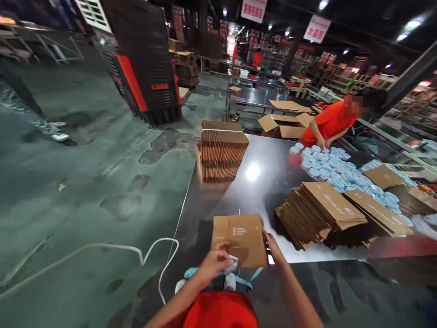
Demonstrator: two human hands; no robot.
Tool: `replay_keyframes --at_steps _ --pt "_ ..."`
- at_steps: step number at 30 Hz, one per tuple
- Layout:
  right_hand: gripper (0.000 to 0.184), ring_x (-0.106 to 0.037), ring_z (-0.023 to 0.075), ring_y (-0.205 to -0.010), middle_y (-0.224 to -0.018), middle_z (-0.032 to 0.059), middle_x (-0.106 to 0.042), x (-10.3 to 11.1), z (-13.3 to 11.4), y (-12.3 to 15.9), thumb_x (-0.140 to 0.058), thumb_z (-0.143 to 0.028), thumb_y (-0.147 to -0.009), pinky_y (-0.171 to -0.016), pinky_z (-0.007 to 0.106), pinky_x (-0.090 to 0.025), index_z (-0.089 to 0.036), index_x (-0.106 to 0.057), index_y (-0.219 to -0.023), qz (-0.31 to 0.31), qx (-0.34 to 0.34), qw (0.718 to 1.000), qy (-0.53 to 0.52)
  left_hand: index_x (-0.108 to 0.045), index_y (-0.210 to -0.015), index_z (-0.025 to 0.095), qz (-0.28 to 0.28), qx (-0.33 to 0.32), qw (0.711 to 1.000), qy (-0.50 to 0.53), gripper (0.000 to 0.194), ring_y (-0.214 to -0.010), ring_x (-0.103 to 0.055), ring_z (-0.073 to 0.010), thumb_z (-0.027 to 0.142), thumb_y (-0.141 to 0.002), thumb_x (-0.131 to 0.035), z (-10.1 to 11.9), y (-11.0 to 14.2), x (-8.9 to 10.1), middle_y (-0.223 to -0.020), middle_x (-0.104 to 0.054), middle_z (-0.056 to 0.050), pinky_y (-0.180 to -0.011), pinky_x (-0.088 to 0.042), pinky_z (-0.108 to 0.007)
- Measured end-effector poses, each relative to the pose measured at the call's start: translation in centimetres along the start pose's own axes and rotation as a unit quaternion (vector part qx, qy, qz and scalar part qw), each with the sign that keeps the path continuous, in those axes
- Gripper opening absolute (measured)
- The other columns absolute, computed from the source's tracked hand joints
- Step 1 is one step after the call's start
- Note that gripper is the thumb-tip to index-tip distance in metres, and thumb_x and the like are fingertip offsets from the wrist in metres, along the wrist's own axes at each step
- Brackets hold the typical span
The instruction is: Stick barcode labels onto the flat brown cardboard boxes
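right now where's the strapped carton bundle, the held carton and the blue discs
strapped carton bundle [221, 148], head view, corrugated edges
held carton [244, 239], head view, flat panel
blue discs [324, 172], head view, middle of pile

Quick count: one left hand [214, 263], one right hand [273, 248], and one flat cardboard box [241, 240] between them, plus one co-worker [332, 120] across the table. Around that I get at least three stacks of flattened cardboard [317, 214], one open carton [282, 126], and two hanging signs [317, 28]. The round blue-and-white lids [322, 166] run to dozens, too jumbled for an exact count.
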State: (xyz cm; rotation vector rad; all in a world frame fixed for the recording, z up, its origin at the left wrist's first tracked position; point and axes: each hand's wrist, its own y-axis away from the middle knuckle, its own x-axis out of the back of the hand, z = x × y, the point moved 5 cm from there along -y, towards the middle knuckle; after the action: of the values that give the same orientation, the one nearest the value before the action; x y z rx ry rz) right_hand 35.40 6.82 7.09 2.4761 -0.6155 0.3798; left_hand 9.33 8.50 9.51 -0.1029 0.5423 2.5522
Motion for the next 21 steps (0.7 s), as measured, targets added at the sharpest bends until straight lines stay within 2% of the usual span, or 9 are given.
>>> replay_keyframes --at_steps 3,5,7,8,10,11,13,16,21 --pt "0.057 -0.061 0.0247 -0.092 -0.093 0.0089 -0.067 5.5 -2.0 -1.0 -0.059 -0.068 -0.063 -0.080 0.033 -0.046 -0.017 -0.060 -0.088 0.064 0.008 0.996 0.066 -0.065 -0.052 0.017 -0.048 0.007 0.996 0.073 0.041 -0.132 -0.037 -0.0359 0.053 -0.044 -0.082 0.3 -1.5 -3.3 -0.140 -0.046 -0.019 -0.106 -0.031 -0.041" --pt "0.052 -0.061 0.0245 -0.090 -0.089 0.0081 -0.066 6.0 -3.7 -0.9 -0.064 -0.064 -0.062 -0.078 0.033 -0.046 -0.018 -0.058 -0.086 0.062 0.041 0.994 0.081 -0.065 -0.052 0.017 -0.067 0.007 0.993 0.097 0.036 -0.135 -0.033 -0.0348 0.046 -0.045 -0.084 0.1 -1.4 -3.6 -0.144 -0.042 -0.017 -0.108 -0.028 -0.039" --pt "0.048 -0.061 0.0234 -0.082 -0.084 0.0063 -0.065 3.6 -5.1 -0.3 -0.066 -0.059 -0.061 -0.074 0.033 -0.046 -0.019 -0.056 -0.087 0.027 0.082 0.993 0.086 -0.064 -0.053 0.017 -0.067 0.000 0.990 0.122 0.033 -0.129 -0.042 -0.0333 0.043 -0.047 -0.083 -0.4 -0.5 -2.1 -0.139 -0.048 -0.015 -0.103 -0.033 -0.038" --pt "0.046 -0.060 0.0228 -0.079 -0.082 0.0054 -0.064 1.8 -5.7 0.1 -0.067 -0.057 -0.062 -0.071 0.033 -0.046 -0.020 -0.055 -0.087 0.010 0.101 0.990 0.096 -0.064 -0.053 0.017 -0.061 -0.003 0.989 0.134 0.034 -0.120 -0.050 -0.0319 0.044 -0.047 -0.083 -0.8 0.1 -0.8 -0.129 -0.057 -0.015 -0.097 -0.038 -0.038" --pt "0.039 -0.059 0.0223 -0.076 -0.080 0.0046 -0.062 -2.3 -6.4 1.0 -0.068 -0.050 -0.063 -0.071 0.034 -0.046 -0.020 -0.054 -0.085 -0.007 0.142 0.981 0.131 -0.062 -0.054 0.016 -0.049 0.005 0.989 0.142 0.038 -0.090 -0.062 -0.0251 0.050 -0.050 -0.079 -1.7 1.5 2.2 -0.092 -0.070 -0.010 -0.079 -0.045 -0.033" --pt "0.036 -0.058 0.0224 -0.077 -0.080 0.0043 -0.061 -4.4 -6.6 1.4 -0.068 -0.047 -0.064 -0.072 0.035 -0.045 -0.021 -0.054 -0.083 -0.010 0.161 0.975 0.151 -0.061 -0.052 0.016 -0.046 0.014 0.989 0.137 0.040 -0.074 -0.061 -0.0210 0.052 -0.051 -0.078 -2.3 2.1 3.7 -0.070 -0.067 -0.005 -0.070 -0.044 -0.031" --pt "0.030 -0.057 0.0230 -0.082 -0.084 0.0048 -0.059 -8.0 -6.9 2.1 -0.068 -0.041 -0.065 -0.077 0.036 -0.045 -0.021 -0.054 -0.081 -0.012 0.190 0.963 0.189 -0.059 -0.050 0.016 -0.018 0.029 0.994 0.104 0.039 -0.058 -0.052 -0.0142 0.050 -0.053 -0.077 -3.4 3.1 6.7 -0.051 -0.055 0.002 -0.061 -0.038 -0.025" --pt "0.032 -0.057 0.0248 -0.087 -0.096 0.0092 -0.056 -12.0 -7.3 3.1 -0.066 -0.039 -0.068 -0.081 0.038 -0.045 -0.019 -0.056 -0.090 -0.011 0.197 0.950 0.242 -0.061 -0.051 0.015 0.017 0.063 0.994 0.089 0.037 -0.056 -0.048 -0.0122 0.047 -0.052 -0.079 -5.4 4.4 9.8 -0.051 -0.053 0.003 -0.059 -0.036 -0.024" --pt "0.038 -0.055 0.0267 -0.098 -0.111 0.0135 -0.052 -18.4 -8.0 6.2 -0.062 -0.029 -0.072 -0.090 0.040 -0.042 -0.017 -0.055 -0.108 -0.091 0.238 0.923 0.289 -0.066 -0.060 0.016 0.083 0.125 0.971 0.184 0.039 -0.065 -0.057 -0.0164 0.052 -0.052 -0.078 -9.3 7.3 12.3 -0.064 -0.062 -0.001 -0.066 -0.044 -0.028"
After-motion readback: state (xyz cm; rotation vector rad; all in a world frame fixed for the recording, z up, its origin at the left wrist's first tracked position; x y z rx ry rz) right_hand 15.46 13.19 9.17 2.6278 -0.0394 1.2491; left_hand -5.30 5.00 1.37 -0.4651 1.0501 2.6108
